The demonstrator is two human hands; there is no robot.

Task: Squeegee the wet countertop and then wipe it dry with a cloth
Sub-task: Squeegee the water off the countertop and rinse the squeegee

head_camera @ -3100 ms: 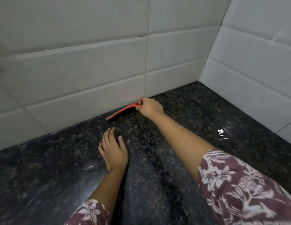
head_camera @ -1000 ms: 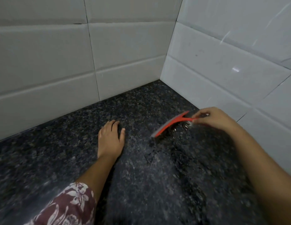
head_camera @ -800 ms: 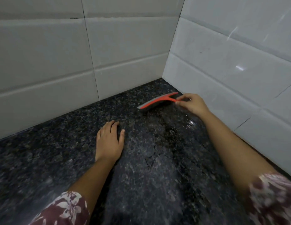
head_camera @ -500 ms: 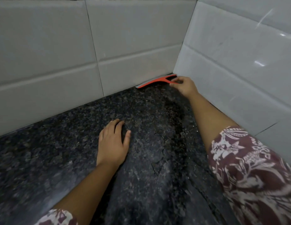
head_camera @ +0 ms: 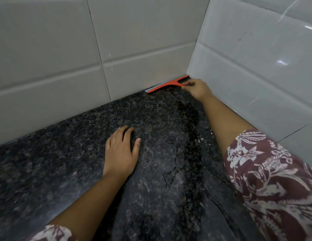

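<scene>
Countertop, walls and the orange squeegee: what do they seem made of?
Countertop: looks like polished granite, dark with pale speckles and a wet sheen.
Walls: glazed white ceramic tiles, going by the grout lines and light glints.
Squeegee: probably orange plastic, with a grey, rubber-like blade edge.

home kitchen corner; speckled dark granite countertop (head_camera: 64, 153), glossy white wall tiles (head_camera: 47, 40)

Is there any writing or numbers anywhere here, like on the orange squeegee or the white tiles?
None. The orange squeegee shows no brand or label. The white wall tiles and the speckled granite countertop are bare of writing. The sleeve carries only a floral pattern, no letters.
</scene>
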